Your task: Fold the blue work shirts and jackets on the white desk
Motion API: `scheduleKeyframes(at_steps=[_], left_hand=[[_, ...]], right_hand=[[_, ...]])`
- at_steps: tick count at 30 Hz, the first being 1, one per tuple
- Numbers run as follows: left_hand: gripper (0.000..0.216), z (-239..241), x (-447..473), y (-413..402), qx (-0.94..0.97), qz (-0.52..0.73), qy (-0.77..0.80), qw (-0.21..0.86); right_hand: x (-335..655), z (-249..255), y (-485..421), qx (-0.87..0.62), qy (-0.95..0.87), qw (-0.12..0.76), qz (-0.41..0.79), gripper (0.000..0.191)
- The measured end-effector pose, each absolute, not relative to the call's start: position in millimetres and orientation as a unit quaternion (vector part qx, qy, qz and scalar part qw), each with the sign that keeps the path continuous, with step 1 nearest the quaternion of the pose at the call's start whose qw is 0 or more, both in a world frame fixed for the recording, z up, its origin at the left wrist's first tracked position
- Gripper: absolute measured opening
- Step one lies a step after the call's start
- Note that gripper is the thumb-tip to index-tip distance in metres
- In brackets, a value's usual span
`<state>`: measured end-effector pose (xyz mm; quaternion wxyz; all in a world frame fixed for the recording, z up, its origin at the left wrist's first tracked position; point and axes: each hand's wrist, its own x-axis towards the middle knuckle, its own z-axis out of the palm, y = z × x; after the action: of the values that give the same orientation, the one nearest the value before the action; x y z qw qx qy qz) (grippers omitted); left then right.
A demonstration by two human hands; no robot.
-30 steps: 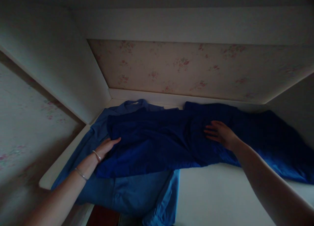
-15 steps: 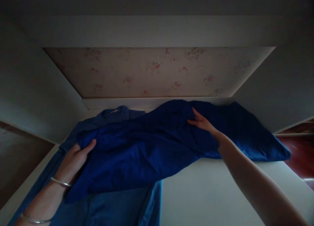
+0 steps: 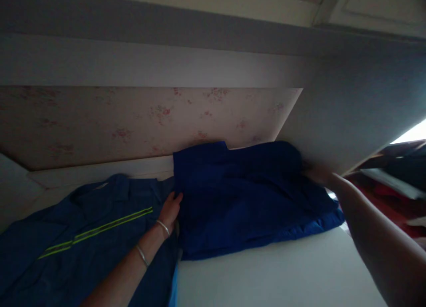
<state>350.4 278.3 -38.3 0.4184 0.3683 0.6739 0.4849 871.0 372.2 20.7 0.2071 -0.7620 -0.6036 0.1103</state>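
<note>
A dark blue garment (image 3: 239, 196) lies doubled over on the white surface, its long side towards me; it could be trousers, but its exact kind is unclear. My left hand (image 3: 171, 207) pinches its left edge, thumb and fingers closed at the cloth, two silver bangles on the wrist. At the garment's far right end, my right hand (image 3: 317, 174) is smeared by motion, so its fingers cannot be made out. Left of the garment, partly under my left forearm, a blue collared work shirt (image 3: 96, 205) with yellow-green stripes is spread flat.
Behind the clothes rises a floral panel (image 3: 149, 125) framed in white. A pale side wall (image 3: 333, 120) closes off the right. The white surface (image 3: 279, 276) shows along the front. Red cloth (image 3: 392, 205) and other items lie beyond the right edge.
The garment's left part has been folded over to the right, uncovering the striped shirt. Both hands have moved right relative to the shirt, and the view has turned right.
</note>
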Motion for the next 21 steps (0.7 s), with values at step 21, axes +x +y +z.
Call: scheduleKeyframes(at_steps=[21], left_hand=[[0.06, -74.9, 415.4, 178.2, 0.894, 0.027, 0.424, 0.144]], right_hand=[[823.7, -87.0, 373.4, -0.738, -0.669, 0.037, -0.076, 0.057]])
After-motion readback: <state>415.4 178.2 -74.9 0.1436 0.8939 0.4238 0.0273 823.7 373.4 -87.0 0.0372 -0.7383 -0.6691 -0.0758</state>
